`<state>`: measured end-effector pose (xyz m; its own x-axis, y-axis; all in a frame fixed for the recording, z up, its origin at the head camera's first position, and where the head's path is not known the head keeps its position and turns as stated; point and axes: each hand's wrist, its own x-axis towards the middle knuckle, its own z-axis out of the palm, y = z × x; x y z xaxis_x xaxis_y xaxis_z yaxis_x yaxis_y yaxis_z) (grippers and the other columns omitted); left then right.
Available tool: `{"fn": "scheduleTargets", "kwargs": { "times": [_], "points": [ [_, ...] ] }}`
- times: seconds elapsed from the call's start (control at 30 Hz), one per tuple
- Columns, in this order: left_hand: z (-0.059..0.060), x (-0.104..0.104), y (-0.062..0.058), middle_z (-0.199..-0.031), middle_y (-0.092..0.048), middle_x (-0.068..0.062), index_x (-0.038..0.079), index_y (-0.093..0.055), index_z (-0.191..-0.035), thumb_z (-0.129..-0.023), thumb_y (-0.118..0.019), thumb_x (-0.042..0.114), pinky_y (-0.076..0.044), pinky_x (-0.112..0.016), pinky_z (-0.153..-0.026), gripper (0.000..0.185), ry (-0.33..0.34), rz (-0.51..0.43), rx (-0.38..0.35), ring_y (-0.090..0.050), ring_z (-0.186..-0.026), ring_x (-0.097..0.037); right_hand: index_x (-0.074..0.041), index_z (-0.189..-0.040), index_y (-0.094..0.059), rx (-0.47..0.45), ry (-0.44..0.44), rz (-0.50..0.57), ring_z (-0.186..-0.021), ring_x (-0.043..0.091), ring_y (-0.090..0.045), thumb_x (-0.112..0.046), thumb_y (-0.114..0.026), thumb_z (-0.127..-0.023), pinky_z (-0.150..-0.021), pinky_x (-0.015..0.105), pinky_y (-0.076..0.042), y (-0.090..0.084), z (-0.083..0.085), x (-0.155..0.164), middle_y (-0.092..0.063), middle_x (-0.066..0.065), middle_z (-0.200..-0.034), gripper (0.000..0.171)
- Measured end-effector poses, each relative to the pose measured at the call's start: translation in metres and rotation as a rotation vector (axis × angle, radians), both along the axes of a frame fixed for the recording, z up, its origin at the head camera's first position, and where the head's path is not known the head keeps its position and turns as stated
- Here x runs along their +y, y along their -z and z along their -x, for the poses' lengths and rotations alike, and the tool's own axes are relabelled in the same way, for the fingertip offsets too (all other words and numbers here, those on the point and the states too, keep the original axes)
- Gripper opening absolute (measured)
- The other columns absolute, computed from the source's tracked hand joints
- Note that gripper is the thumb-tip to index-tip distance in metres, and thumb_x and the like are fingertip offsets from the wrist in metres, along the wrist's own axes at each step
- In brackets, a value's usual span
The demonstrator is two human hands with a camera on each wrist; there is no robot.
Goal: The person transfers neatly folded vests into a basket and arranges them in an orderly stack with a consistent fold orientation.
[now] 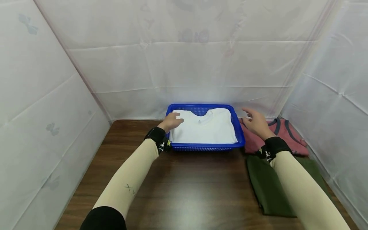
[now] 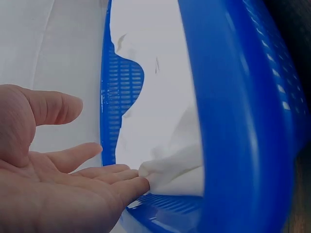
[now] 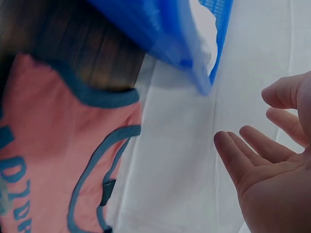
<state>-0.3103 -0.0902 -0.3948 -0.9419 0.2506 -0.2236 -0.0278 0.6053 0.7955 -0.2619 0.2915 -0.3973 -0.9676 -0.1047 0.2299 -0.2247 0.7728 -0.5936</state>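
A folded white shirt (image 1: 205, 129) lies flat inside a blue plastic basket (image 1: 207, 145), its neckline toward the back wall. My left hand (image 1: 171, 122) is over the basket's left end. In the left wrist view its fingers (image 2: 127, 190) are extended, and the tips meet a raised fold of the shirt (image 2: 158, 121). My right hand (image 1: 256, 123) hovers to the right of the basket, above a pink sleeveless top (image 1: 291, 143) with dark trim. Its fingers are spread and only loosely bent, with nothing between them in the right wrist view.
Folded dark green cloth (image 1: 267, 188) lies in front of the pink top, partly under my right forearm. The brown wooden table (image 1: 184, 188) stretches before the basket. White sheeting (image 1: 184, 70) rises behind and on both sides, close to the basket's rear edge.
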Motion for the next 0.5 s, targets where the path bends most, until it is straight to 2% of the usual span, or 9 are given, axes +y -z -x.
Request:
{"fn": "scheduleTargets", "kwargs": {
  "times": [0.17, 0.27, 0.4, 0.5],
  "points": [
    [0.000, 0.000, 0.005, -0.166, -0.026, -0.021, 0.004, -0.031, -0.161, -0.107, -0.053, 0.024, -0.031, -0.050, -0.120, 0.061, -0.013, -0.058, 0.009, -0.025, -0.153, -0.036, -0.003, -0.155, -0.043, 0.020, 0.033, 0.015, -0.124, 0.052, -0.057, -0.013, -0.054, -0.104, -0.097, 0.064, -0.049, 0.009, -0.013, 0.020, -0.049, 0.035, -0.145, 0.053],
    [0.001, -0.001, 0.008, -0.167, -0.024, -0.020, 0.008, -0.024, -0.163, -0.107, -0.055, 0.027, -0.032, -0.050, -0.119, 0.067, -0.011, -0.134, 0.042, -0.026, -0.153, -0.034, -0.005, -0.158, -0.039, 0.044, 0.036, -0.001, -0.122, 0.052, -0.057, -0.019, -0.056, -0.105, -0.096, 0.066, -0.047, 0.015, -0.023, 0.035, -0.050, 0.035, -0.143, 0.057],
    [0.000, -0.007, 0.008, -0.167, -0.025, -0.019, 0.014, -0.016, -0.165, -0.106, -0.059, 0.032, -0.032, -0.049, -0.119, 0.076, -0.017, -0.249, 0.104, -0.028, -0.153, -0.034, -0.006, -0.162, -0.029, 0.064, 0.021, -0.031, -0.136, 0.056, -0.039, -0.023, -0.060, -0.105, -0.102, 0.073, -0.035, 0.025, -0.036, 0.059, -0.037, 0.033, -0.155, 0.068],
    [-0.004, -0.012, 0.007, -0.166, -0.030, -0.017, 0.016, -0.016, -0.166, -0.105, -0.061, 0.036, -0.033, -0.048, -0.119, 0.079, -0.037, -0.275, 0.155, -0.031, -0.152, -0.032, -0.007, -0.164, -0.020, 0.068, 0.015, -0.025, -0.143, 0.057, -0.027, -0.025, -0.063, -0.103, -0.105, 0.076, -0.027, 0.035, -0.046, 0.077, -0.025, 0.033, -0.161, 0.077]
  ]
}}
